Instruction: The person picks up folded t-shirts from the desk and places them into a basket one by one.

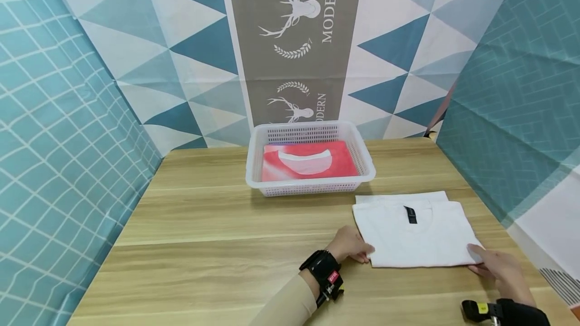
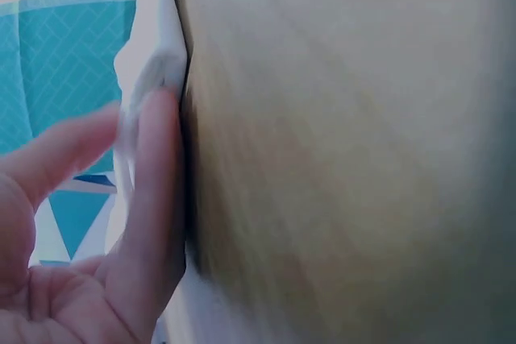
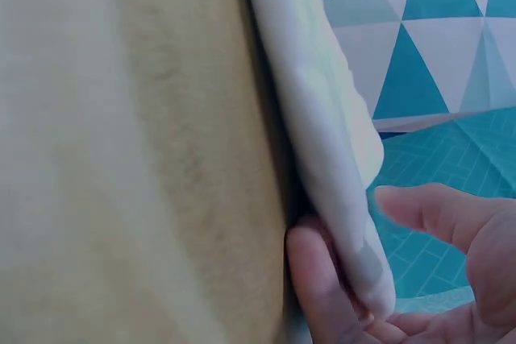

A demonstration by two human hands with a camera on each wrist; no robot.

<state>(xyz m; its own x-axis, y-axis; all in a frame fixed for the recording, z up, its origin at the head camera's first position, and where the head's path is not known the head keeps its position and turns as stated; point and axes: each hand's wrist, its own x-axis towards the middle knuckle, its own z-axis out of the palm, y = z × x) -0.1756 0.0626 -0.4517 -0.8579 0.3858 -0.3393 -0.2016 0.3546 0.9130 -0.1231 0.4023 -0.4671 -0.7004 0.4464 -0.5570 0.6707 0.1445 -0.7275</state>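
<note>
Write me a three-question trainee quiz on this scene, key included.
1. True or false: the white T-shirt lies inside the plastic basket.
2. What colour is the neck label? A) red B) black C) yellow
3. Fill in: the left hand and right hand are at the T-shirt's ____ (near/far) corners, as the wearer sees it.

Key: 1. False, it lies on the wooden table. 2. B. 3. Near.

Beige left sleeve [image 1: 285,303], black left wrist mount [image 1: 320,267], red label [image 1: 334,276], black right wristband [image 1: 521,313], yellow sticker [image 1: 483,308]
</note>
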